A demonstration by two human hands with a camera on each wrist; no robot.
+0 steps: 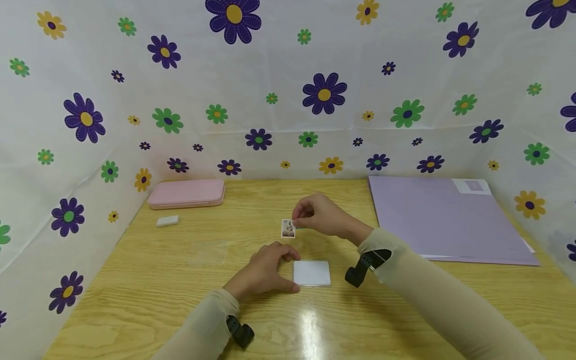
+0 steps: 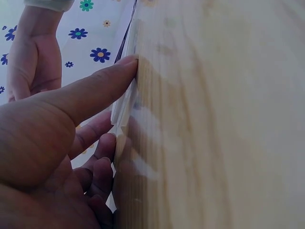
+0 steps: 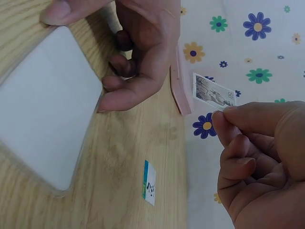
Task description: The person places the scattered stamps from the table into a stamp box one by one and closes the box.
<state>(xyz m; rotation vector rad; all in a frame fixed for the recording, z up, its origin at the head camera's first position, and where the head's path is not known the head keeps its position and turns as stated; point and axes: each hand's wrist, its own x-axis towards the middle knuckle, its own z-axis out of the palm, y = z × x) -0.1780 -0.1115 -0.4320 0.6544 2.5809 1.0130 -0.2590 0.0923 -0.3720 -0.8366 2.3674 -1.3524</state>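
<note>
My right hand pinches a small postage stamp with a pale perforated border between thumb and index finger, holding it above the table. In the right wrist view the stamp shows a brownish picture and digits. My left hand rests on the table and holds a white rectangular block with rounded corners, thumb at one corner and index finger at another. A clear layer shows along the block's edge. A second stamp, with a blue edge and a panda-like figure, lies flat; my right hand mostly hides it from the head view.
A pink case stands at the back left, with a small white eraser-like block before it. A clear plastic sheet lies left of my left hand. On the right lies a large purple folder. Flowered cloth surrounds the table.
</note>
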